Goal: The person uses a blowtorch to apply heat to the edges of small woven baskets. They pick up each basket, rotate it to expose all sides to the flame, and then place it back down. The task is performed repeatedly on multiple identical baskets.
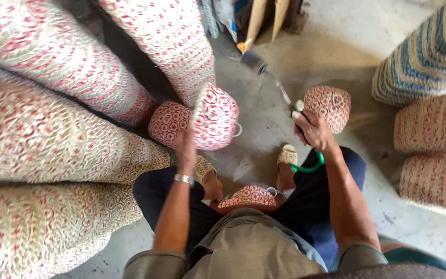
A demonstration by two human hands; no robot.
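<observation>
**Small basket at the left hand, lit torch held out by the right**

Head view: the person sits on the concrete floor (336, 46) with knees apart, looking down at both arms. The left hand (186, 147) — a metal watch (184, 179) on its wrist — reaches forward and up to a small red-and-white woven basket (215, 118). The basket sits just above and ahead of the fingers, its rounded body tilted and its rim turned towards the right. The fingers appear clenched on its lower edge, though the grip itself is mostly hidden behind the hand.

The right hand (311, 129) is closed around the handle of a torch (272, 80), with a green hose (308, 166) looping off below the wrist. The torch's long axis runs up and to the left, away from the hand, ending in a dark nozzle with a small flame beyond it. That tip lies near the basket's right side but apart from it — floor shows between them.

A second small basket (169, 123) rests touching the held one on its left, a third (329, 106) lies just behind the right hand, and a fourth (249, 197) lies between the person's feet. Large woven rolls (42, 129) are stacked on the left.
</observation>
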